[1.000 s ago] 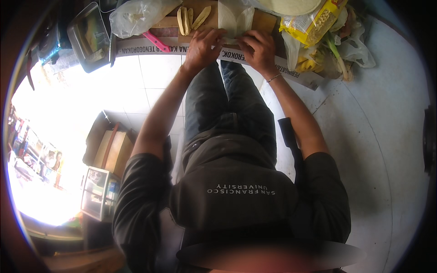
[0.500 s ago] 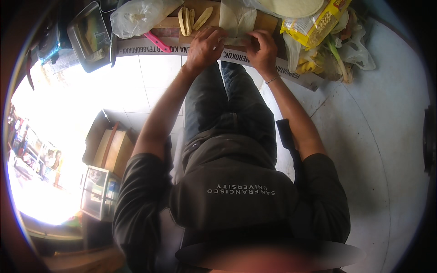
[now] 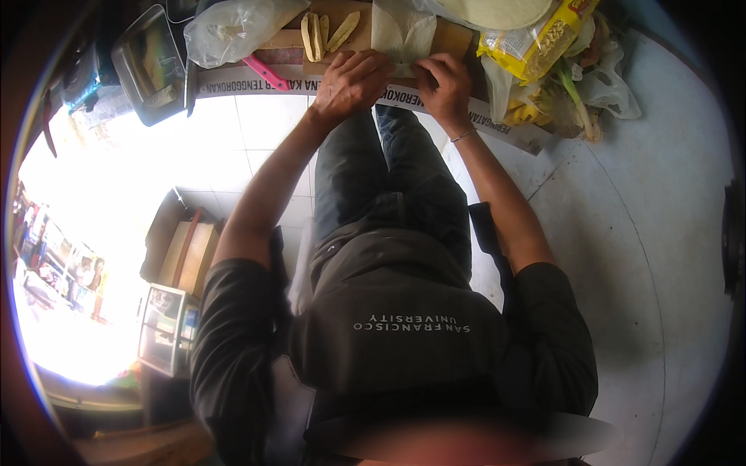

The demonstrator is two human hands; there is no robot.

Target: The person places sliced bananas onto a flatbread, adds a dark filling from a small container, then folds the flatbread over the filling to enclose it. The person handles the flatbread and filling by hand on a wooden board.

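A thin, pale wrapper sheet [image 3: 403, 33] lies on a brown board [image 3: 453, 37], its near end folded into a narrow roll. My left hand [image 3: 351, 84] is closed at the left end of that fold, fingers bent over it. At the other end, my right hand [image 3: 444, 87] pinches the fold between thumb and fingers. What lies inside the fold is hidden. Left of the sheet, several pale yellow slices that look like banana [image 3: 314, 37] rest on the board. A pink-handled knife [image 3: 266, 73] lies beyond my left hand, its blade largely covered.
A clear plastic bag [image 3: 225, 33] and a metal tray [image 3: 149, 70] are at the left. Round pale sheets [image 3: 497, 11] lie at the far right, beside a yellow packet [image 3: 530, 48] and green stalks [image 3: 573, 97]. A printed banner strip [image 3: 233, 82] runs along the near edge.
My left hand has shifted slightly right and flattened over the fold. My right hand has moved slightly left, its fingers drawn closer together.
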